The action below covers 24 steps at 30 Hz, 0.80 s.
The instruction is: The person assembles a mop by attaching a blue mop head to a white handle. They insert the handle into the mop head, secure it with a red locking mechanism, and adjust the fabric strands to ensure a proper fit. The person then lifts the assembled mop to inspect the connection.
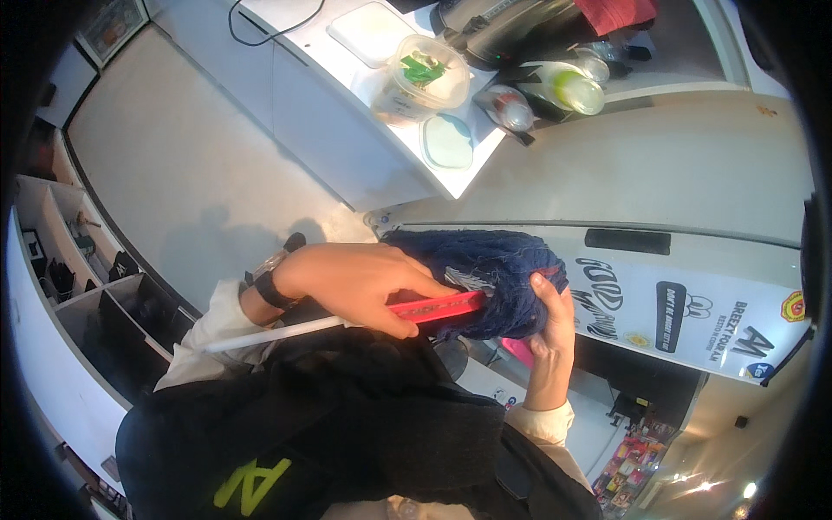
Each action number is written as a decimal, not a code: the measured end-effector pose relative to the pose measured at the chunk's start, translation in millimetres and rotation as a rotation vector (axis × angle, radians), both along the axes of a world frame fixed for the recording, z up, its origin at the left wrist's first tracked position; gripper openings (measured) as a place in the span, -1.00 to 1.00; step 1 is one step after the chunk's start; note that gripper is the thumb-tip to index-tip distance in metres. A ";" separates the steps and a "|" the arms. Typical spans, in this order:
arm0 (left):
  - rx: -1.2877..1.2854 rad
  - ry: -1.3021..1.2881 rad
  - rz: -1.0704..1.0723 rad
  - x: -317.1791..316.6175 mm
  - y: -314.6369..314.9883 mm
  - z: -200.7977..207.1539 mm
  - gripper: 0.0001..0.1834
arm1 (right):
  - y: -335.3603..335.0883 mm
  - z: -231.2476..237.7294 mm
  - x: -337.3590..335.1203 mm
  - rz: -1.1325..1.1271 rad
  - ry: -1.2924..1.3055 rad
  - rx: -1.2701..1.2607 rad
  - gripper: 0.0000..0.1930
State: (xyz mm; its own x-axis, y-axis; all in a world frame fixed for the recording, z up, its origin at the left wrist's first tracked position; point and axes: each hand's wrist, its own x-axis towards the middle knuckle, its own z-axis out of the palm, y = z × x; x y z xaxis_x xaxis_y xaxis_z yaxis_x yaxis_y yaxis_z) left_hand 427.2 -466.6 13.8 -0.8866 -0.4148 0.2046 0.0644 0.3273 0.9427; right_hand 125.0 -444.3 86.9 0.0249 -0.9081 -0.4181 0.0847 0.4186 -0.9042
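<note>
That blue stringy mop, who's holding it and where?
The left hand grips the mop's red clamp where the white handle ends; the right hand cups the dark blue mop head from below.

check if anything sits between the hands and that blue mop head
Nothing visible does. The left hand grips the red clamp at the blue mop head, and the right hand presses directly against the strands.

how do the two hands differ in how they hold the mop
The left hand lies flat over the red mop clamp, fingers pointing along it; the right hand cups the dark blue mop yarn from the far side. The left wrist wears a dark band; the right wrist shows only a pale sleeve cuff. Both are bare and touch the same mop head.
</note>
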 end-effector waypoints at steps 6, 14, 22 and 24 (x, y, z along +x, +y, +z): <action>0.116 0.024 -0.043 0.0 -10.6 -12.3 -0.42 | -2.7 15.7 -20.4 -0.112 0.047 -0.173 -0.42; 0.269 0.098 -0.093 -65.3 -54.7 -19.3 -0.49 | 8.5 56.6 -51.4 -0.053 0.037 -0.364 -0.31; 0.000 0.259 0.106 -126.8 -52.1 -16.7 -0.53 | 29.8 61.6 -49.7 -0.083 0.189 -0.338 -0.26; -0.016 0.191 0.094 -130.2 -43.1 -20.5 -0.60 | 34.3 64.1 -51.8 -0.085 0.219 -0.339 -0.25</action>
